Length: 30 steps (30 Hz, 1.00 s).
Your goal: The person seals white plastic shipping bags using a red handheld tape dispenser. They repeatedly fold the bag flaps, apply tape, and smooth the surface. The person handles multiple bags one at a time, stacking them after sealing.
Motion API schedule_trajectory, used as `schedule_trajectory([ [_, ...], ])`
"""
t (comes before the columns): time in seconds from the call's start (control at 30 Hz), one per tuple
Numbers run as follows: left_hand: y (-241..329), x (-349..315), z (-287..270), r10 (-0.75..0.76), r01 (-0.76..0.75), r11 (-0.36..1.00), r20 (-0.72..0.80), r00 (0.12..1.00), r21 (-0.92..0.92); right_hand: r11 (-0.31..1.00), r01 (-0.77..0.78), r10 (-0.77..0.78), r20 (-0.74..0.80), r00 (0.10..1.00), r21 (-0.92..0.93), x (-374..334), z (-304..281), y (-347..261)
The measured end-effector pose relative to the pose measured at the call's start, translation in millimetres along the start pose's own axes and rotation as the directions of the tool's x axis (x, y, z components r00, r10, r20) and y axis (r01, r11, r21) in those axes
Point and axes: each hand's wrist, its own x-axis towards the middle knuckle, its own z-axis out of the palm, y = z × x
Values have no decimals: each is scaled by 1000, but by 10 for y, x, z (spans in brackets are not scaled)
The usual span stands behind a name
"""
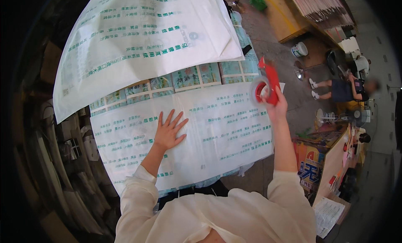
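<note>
Under my left hand (168, 133), which lies flat with its fingers spread, is a white printed sheet (222, 146) with green lettering. My right hand (276, 107) grips a red tape dispenser (272, 81) holding a roll of clear tape, raised over the sheet's right edge. Farther off, a second white printed sheet (167, 37) with a curling near edge covers the far part of the stack. Between the two sheets shows a row of strapped bundles (190, 78) in pale green printed wrapping.
At the right, another person (343, 86) is on the floor area near a black chair (336, 62). A white bucket (299, 49) stands by a wooden table (284, 16). Printed boxes (310, 163) sit beside a counter at the lower right. Dark shelving with long sheets (54, 171) runs along the left.
</note>
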Motion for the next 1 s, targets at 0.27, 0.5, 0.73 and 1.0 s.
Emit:
schedule_trajectory([
  [0.27, -37, 14, 50, 31, -32, 999, -45, 999, -38, 393, -519, 306, 425, 852, 759, -1436, 591, 452],
  [0.5, -109, -46, 97, 32, -43, 994, -110, 993, -101, 727, -524, 417, 321, 850, 444, -1468, 1046, 732],
  [0.73, -149, -57, 71, 44, -54, 992, -93, 995, -117, 888, -461, 457, 118, 882, 7, -1001, 1602, 1276],
  [1.0, -200, -59, 196, 38, -51, 988, -95, 995, -143, 849, -520, 528, 102, 843, -97, -774, 1735, 1564],
])
